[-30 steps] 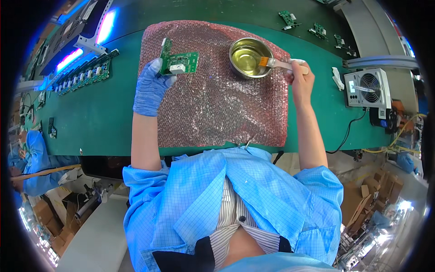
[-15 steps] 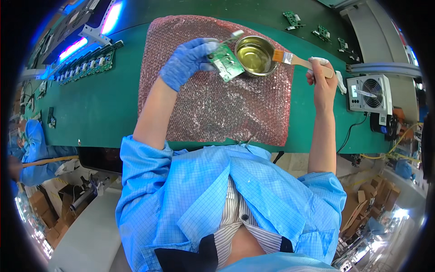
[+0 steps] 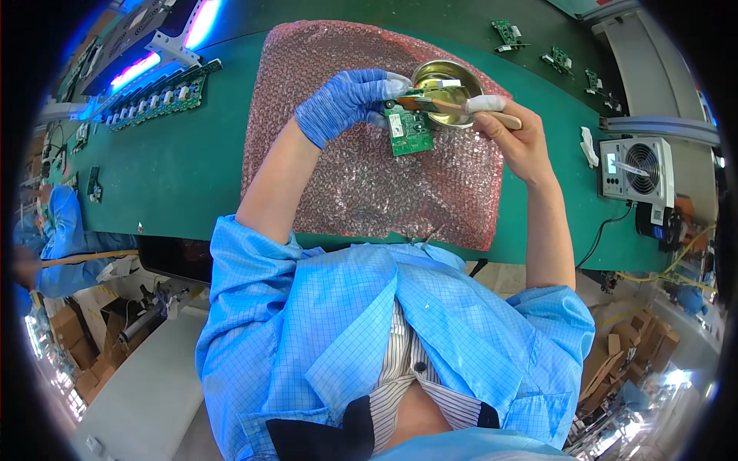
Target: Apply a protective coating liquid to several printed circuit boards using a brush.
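A green circuit board (image 3: 413,138) hangs from the fingers of my left hand (image 3: 350,104), which wears a blue glove and pinches the board near its upper left corner. My right hand (image 3: 516,134), with white covers on some fingertips, is closed round the wooden handle of a flat brush (image 3: 453,107). The brush lies level, its bristles over the board's top edge; whether they touch cannot be made out. Just behind the board and brush stands a round metal bowl (image 3: 478,81) of yellowish clear liquid, partly hidden by them.
Pinkish bubble wrap (image 3: 369,196) covers the middle of the green table (image 3: 184,184). A row of boards (image 3: 157,100) lies at the left by a lit fixture. More boards (image 3: 507,34) are at the far right, and a white fan unit (image 3: 636,165) stands at the right edge.
My right hand has carried the brush left from the bowl's rim to the board. My left hand has moved slightly right, and the board now hangs more upright.
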Demonstrator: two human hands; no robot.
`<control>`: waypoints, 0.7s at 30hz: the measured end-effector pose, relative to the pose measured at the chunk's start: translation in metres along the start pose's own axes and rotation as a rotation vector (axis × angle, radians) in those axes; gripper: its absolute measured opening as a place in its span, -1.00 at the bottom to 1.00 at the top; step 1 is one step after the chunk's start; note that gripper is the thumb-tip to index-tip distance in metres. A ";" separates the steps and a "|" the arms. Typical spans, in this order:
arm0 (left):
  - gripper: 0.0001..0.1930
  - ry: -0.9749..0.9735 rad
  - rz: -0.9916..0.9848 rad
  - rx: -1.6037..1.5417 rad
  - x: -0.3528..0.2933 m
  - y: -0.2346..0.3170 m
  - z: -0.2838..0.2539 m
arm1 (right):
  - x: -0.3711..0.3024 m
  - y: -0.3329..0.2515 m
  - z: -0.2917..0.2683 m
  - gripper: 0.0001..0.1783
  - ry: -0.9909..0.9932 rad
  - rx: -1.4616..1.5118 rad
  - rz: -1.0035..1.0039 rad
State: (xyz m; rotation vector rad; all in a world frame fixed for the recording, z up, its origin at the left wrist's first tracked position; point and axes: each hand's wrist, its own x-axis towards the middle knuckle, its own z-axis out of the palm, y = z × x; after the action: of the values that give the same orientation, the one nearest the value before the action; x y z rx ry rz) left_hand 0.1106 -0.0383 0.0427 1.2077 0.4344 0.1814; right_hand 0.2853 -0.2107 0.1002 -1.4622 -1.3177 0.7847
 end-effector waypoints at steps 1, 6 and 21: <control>-0.52 0.000 -0.001 -0.001 0.000 0.001 0.001 | 0.000 0.001 0.001 -0.76 -0.009 -0.069 -0.031; -0.65 0.051 0.031 -0.039 0.002 -0.003 -0.002 | -0.005 -0.004 0.009 -0.78 0.072 -0.104 0.088; -0.64 0.225 0.044 0.069 -0.002 0.001 0.001 | -0.014 -0.008 0.026 -0.86 0.198 -0.083 0.009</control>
State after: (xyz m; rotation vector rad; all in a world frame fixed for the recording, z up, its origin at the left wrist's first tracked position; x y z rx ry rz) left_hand 0.1095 -0.0396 0.0442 1.2701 0.6148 0.3447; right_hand 0.2556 -0.2186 0.0978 -1.5698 -1.2059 0.5800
